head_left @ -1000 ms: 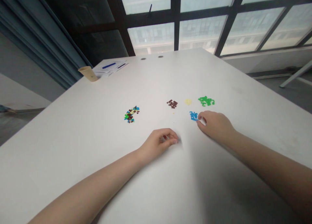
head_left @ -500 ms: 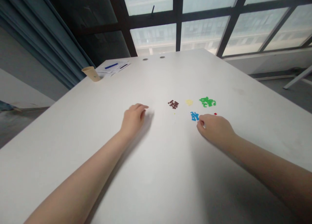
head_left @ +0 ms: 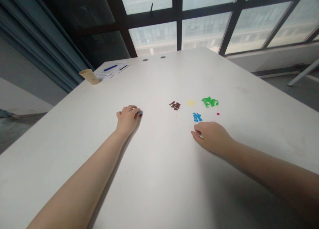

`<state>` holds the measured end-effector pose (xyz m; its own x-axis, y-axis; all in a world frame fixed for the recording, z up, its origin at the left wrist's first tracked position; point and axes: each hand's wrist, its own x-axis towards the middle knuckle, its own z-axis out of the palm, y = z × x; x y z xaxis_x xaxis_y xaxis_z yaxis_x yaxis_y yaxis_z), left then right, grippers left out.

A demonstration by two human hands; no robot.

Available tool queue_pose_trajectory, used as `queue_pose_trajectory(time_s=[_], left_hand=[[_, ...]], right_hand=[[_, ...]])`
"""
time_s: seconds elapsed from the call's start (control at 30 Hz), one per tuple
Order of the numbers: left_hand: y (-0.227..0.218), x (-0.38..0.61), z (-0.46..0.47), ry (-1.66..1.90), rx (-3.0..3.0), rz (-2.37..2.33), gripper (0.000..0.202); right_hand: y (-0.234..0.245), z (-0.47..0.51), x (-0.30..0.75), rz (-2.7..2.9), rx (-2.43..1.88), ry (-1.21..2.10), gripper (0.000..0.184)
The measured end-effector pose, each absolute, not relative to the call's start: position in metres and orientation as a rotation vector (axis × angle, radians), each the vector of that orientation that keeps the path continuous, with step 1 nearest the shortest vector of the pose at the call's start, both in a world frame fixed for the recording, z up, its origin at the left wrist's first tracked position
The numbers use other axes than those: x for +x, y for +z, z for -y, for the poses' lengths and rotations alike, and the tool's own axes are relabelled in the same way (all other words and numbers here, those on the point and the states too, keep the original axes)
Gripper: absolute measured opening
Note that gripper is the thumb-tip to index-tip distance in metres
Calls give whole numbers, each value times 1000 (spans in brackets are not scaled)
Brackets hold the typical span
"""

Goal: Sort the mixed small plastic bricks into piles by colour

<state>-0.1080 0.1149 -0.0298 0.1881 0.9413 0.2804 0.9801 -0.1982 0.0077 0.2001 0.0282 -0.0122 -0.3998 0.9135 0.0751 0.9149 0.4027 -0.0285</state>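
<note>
While extended, left hand (head_left: 128, 120): fingertips clenched on small blue piece (head_left: 140, 113)
Right hand (head_left: 211, 137): curled, grasp unclear
Blue pieces (head_left: 197, 117): just ahead, nearer right hand

Left hand (head_left: 128, 120) curled tight, right hand (head_left: 211, 137) loosely palm-down
</note>
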Motion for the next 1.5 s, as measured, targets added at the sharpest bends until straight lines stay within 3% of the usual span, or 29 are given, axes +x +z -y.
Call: queue_pose_trajectory(time_s=[0.37, 0.57, 0.87, 1.07, 1.5], left_hand=[[-32, -111, -118, -389, -2274, 1867, 22], [-26, -103, -114, -615, -2299, 1822, 23], [-9, -30, -50, -908, -2896, 1675, 14], [-9, -16, -32, -787, -3305, 1696, 14], [-5, -16, -31, -760, -3364, 1333, 14]], right_hand=[[-15, -28, 201, 2571, -1649, -13, 29], [-15, -28, 200, 2587, -1597, 5, 30], [-18, -23, 200, 2764, -1234, 136, 25], [-17, -20, 197, 2731, -1070, 172, 26], [-19, -21, 197, 2624, -995, 137, 24]])
